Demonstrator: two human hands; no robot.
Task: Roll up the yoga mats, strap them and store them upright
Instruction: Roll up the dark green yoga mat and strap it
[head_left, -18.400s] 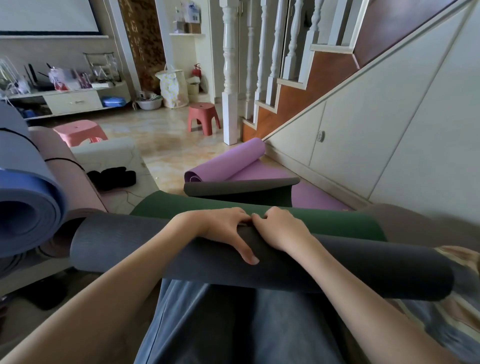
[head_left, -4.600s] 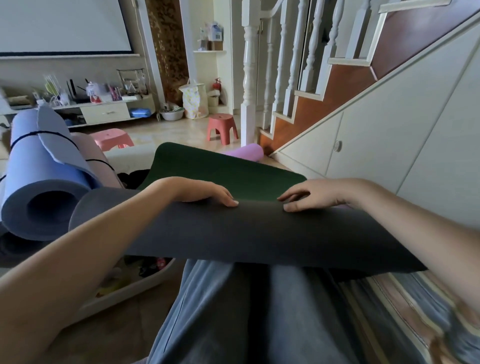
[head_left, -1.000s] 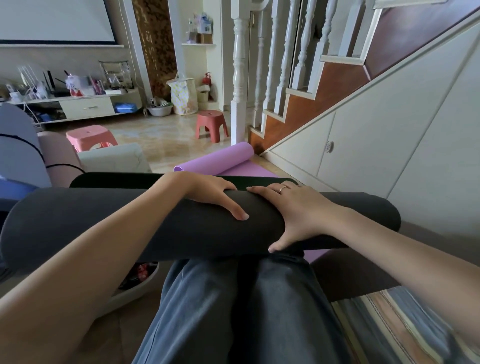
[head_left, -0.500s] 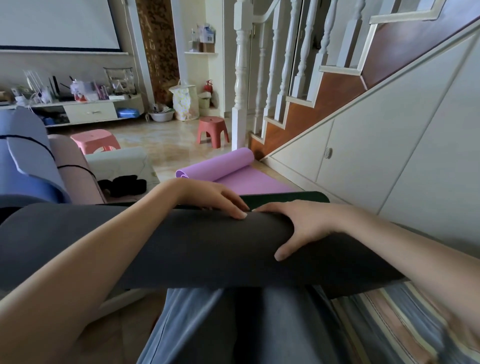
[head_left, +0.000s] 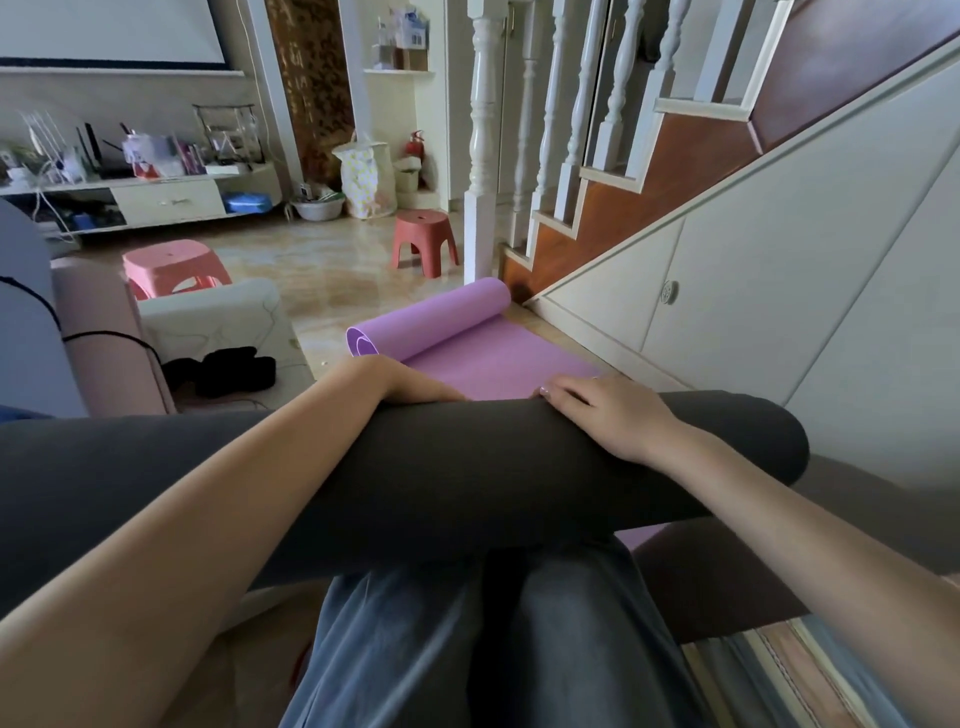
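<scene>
Two hands, left hand (head_left: 410, 387) and right hand (head_left: 608, 415), fingers flat atop thick, matte dark-grey rolled mat (head_left: 467, 467) across lap

The dark rolled mat (head_left: 467, 467) runs off the edge at nine o'clock; the left hand's (head_left: 410, 387) fingertips are hidden behind its top.
</scene>
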